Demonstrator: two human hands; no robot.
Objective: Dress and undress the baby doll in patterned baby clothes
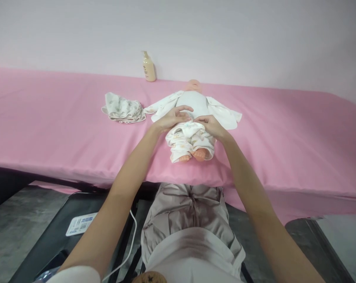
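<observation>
A baby doll point(194, 85) lies on its back on the pink-covered table, head toward the wall and feet toward me. White printed baby pants point(182, 139) cover its legs, and both feet show at the cuffs. A white jacket point(225, 114) is spread out beneath its torso, sleeves out to both sides. My left hand point(176, 117) rests at the waist of the pants, its fingers stretched and apart over the doll's belly. At the other side of the waist, my right hand point(209, 124) pinches the waistband with bent fingers.
A folded printed cloth point(124, 109) lies to the left of the doll. By the wall stands a cream pump bottle point(148, 67). Below the table's front edge are a black chair point(62, 232) with a white label card point(81, 224), and a white cable point(133, 236).
</observation>
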